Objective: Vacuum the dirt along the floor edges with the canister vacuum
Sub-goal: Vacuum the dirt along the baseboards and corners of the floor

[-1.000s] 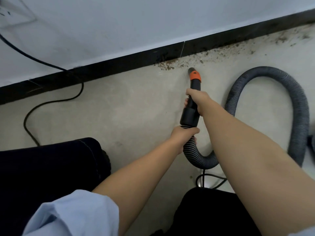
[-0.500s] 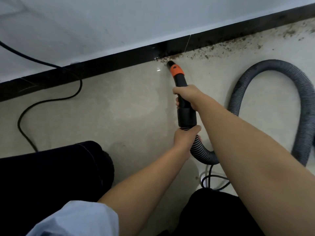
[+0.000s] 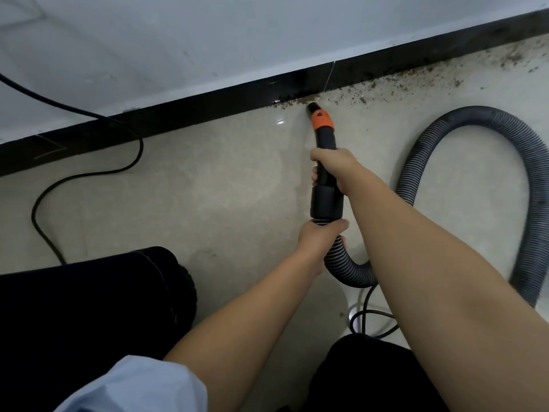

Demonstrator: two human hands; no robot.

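blk nozzle (image 3: 326, 162), orange band (image 3: 321, 119)

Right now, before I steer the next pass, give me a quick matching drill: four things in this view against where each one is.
Things:
1. nozzle tip
2. right hand
3. left hand
4. power cord

Places:
A. grips the ribbed hose just below the black cuff
B. lies in a loop on the floor, left of the nozzle
C. at the dirt beside the black baseboard
D. wraps the black tube below the orange collar

Pairs: 1-C, 2-D, 3-A, 4-B
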